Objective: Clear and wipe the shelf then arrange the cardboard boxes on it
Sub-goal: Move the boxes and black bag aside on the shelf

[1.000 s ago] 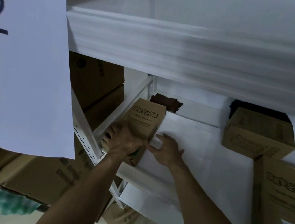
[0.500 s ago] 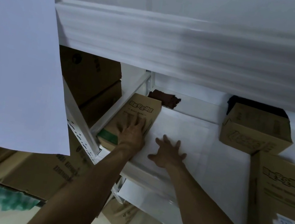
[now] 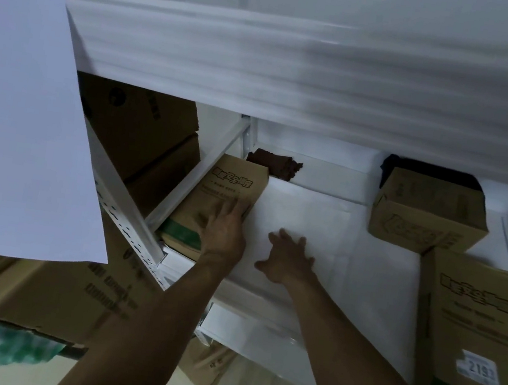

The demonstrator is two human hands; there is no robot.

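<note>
White shelf [image 3: 381, 275] holds 3 cardboard boxes. Tall box [image 3: 473, 337] at front R, smaller box [image 3: 426, 213] at back R, flat box [image 3: 223, 194] lying at L end against the frame. Left hand [image 3: 224, 234] lies flat on flat box, fingers straight, gripping nothing. Right hand [image 3: 289, 259] is spread flat on bare shelf just beside it. Brown cloth [image 3: 277, 166] is bunched in back L corner, just behind flat box.

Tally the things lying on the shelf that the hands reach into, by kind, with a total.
Cardboard boxes: 3 (left box, back box, right box)
Brown cloth: 1
White sheet: 1
Dark item behind the back box, kind unclear: 1
Total: 6
</note>
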